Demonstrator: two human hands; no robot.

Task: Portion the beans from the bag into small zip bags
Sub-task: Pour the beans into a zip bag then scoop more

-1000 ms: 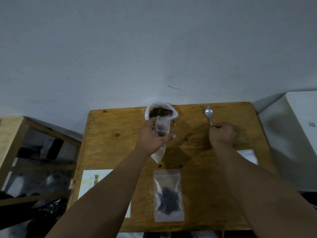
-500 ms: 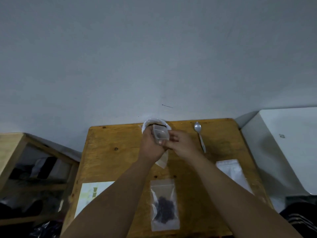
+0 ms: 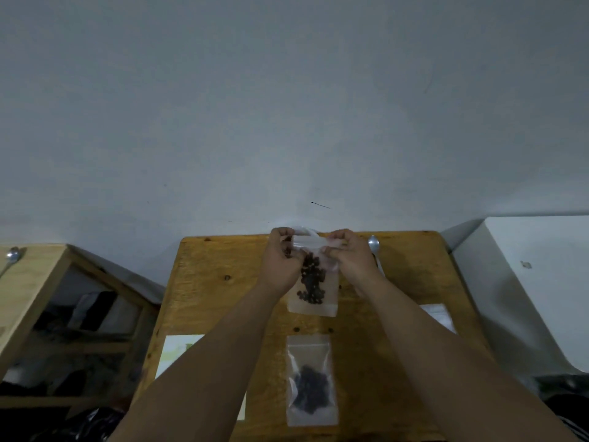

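Observation:
A small clear zip bag [image 3: 314, 282] with dark beans inside hangs upright above the far middle of the wooden table [image 3: 223, 282]. My left hand [image 3: 282, 261] pinches its top left corner, and my right hand [image 3: 349, 256] pinches the top right corner. The large bag of beans stands behind my hands, with only a sliver of its white rim [image 3: 302, 230] showing. A second small zip bag [image 3: 310, 381] holding beans lies flat on the table near me. A metal spoon [image 3: 373, 245] lies just right of my right hand.
A stack of unfilled zip bags [image 3: 441, 317] lies at the table's right side, and a white paper sheet [image 3: 178, 352] at its near left. A white appliance [image 3: 535, 282] stands to the right. A wooden shelf [image 3: 35, 282] with another spoon [image 3: 12, 255] is on the left.
My right hand let go of the spoon and came over to the small bag. Both hands now hold the bag's top corners, stretched flat, with its beans showing.

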